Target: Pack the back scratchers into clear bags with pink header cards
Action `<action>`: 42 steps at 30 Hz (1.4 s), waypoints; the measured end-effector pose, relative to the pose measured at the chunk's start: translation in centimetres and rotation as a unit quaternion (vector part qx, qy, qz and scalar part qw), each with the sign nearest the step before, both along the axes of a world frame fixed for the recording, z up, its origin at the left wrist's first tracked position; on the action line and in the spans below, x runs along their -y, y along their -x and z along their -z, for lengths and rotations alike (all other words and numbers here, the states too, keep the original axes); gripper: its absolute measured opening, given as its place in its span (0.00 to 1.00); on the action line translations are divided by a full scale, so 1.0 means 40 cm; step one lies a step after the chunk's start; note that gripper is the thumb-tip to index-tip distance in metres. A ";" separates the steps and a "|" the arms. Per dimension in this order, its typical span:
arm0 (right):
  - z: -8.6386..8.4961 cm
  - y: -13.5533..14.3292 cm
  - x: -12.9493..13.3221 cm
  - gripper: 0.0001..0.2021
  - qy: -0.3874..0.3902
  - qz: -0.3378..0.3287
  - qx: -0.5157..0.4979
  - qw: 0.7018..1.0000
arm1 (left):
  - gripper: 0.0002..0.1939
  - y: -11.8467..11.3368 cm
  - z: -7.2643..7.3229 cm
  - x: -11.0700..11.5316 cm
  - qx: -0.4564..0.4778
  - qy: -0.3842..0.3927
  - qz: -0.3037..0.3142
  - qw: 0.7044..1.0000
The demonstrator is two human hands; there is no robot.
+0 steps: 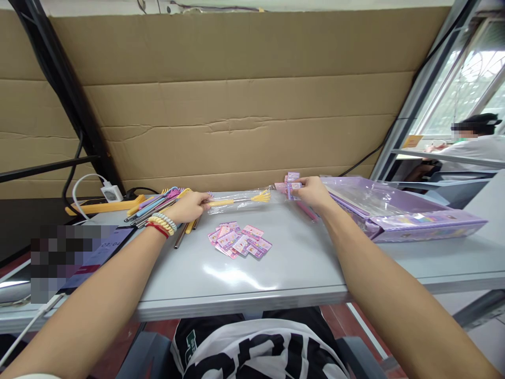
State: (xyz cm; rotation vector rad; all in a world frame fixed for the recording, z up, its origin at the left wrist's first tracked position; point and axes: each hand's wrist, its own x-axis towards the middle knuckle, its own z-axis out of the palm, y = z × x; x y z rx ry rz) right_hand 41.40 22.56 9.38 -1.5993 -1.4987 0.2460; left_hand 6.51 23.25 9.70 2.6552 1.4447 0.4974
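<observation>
My left hand [193,205] pinches the left end of a clear plastic sleeve [240,201], in which lies a yellow fork-tipped stick [260,197]. Beside that hand is a pile of coloured sticks with metal rods [158,204]. On the right, my right hand [311,193] has its fingers closed on small pink-purple cards [292,184]. Just below it a pink wrapped item [305,210] lies on the table, partly hidden. Several pink and purple cards [239,239] are spread in a loose heap between my arms.
A purple box with clear plastic [430,226] stands right of my right hand. At the left are a phone-like screen [98,258], a white charger [112,192] and cables. Cardboard [244,105] walls the back of the grey table [276,273]. A person [473,139] sits beyond the right frame.
</observation>
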 end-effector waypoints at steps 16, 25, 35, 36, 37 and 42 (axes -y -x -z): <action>-0.016 0.016 0.024 0.13 0.017 0.053 -0.033 0.998 | 0.14 -0.013 -0.005 0.016 -0.004 0.016 0.006 1.000; -0.014 0.026 0.043 0.21 0.033 -0.080 -0.114 0.990 | 0.13 -0.005 -0.006 0.012 0.000 0.006 0.004 1.000; -0.003 0.025 0.031 0.07 0.089 -0.250 -0.252 0.931 | 0.13 0.005 0.000 -0.002 0.004 0.006 0.001 1.000; -0.005 0.025 0.030 0.07 0.092 -0.240 -0.242 0.936 | 0.13 0.005 -0.001 -0.001 0.004 0.006 0.000 1.000; -0.006 0.025 0.031 0.07 0.094 -0.226 -0.224 0.943 | 0.13 0.004 -0.002 0.000 0.005 0.007 0.000 1.000; -0.010 0.030 0.033 0.07 0.056 -0.168 -0.192 0.965 | 0.14 0.001 -0.005 0.003 0.015 0.027 -0.002 1.000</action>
